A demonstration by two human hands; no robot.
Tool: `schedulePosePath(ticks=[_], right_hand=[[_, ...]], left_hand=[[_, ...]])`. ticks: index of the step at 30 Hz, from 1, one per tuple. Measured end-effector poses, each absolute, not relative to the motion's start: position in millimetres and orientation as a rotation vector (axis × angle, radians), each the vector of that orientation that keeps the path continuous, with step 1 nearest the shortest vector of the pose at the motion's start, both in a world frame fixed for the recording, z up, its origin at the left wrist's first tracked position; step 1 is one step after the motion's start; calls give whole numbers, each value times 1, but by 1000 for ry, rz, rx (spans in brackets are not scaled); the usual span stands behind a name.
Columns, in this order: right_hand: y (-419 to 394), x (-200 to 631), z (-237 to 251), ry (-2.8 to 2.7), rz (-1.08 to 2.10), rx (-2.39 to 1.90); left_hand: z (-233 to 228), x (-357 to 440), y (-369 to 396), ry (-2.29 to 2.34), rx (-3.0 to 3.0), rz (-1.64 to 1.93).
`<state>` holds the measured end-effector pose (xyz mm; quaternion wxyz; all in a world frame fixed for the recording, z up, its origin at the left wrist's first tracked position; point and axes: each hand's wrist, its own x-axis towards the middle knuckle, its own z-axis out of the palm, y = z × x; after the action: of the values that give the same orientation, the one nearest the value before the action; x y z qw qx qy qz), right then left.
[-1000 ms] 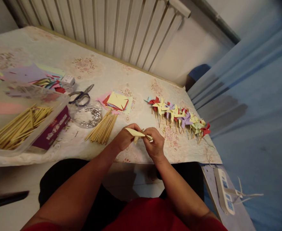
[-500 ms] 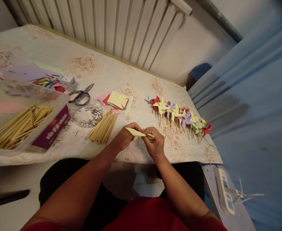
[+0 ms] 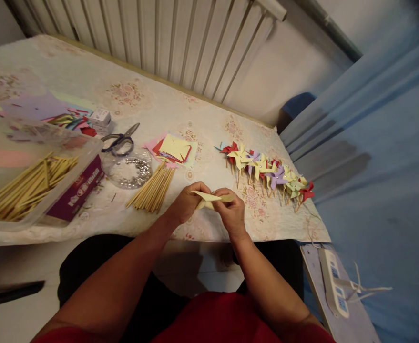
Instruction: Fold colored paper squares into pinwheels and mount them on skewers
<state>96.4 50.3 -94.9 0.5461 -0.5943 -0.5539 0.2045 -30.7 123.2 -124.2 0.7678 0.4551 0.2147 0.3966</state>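
A pale yellow paper pinwheel [image 3: 208, 196], partly folded, is held between both hands over the front of the table. My left hand [image 3: 188, 202] is closed on its left side, with fingers curled behind the paper. My right hand [image 3: 232, 212] pinches its right side, thumb near the middle. Whether a pin or stick is within the fingers cannot be made out. Left of the hands lies a bundle of thin wooden sticks [image 3: 154, 188]. Behind it is a stack of cut paper squares [image 3: 175, 147], yellow on top.
Finished pinwheels [image 3: 261, 166] stand in a row at right. A clear dish of pins [image 3: 128, 171], scissors [image 3: 121, 139], a small white box [image 3: 101, 117] and a plastic box [image 3: 91, 147] with more sticks are at left. A power strip [image 3: 334, 283] lies low right.
The yellow paper has turned slightly and shifted right between the fingers, and more of its right blade shows. Both hands stay in nearly the same place.
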Motion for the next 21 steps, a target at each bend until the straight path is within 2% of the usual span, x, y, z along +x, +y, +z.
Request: schedulePosePath(ticks=[21], right_hand=[[58, 94, -116, -900, 709, -1441]], left_hand=[[-121, -24, 120, 561, 1027, 875]])
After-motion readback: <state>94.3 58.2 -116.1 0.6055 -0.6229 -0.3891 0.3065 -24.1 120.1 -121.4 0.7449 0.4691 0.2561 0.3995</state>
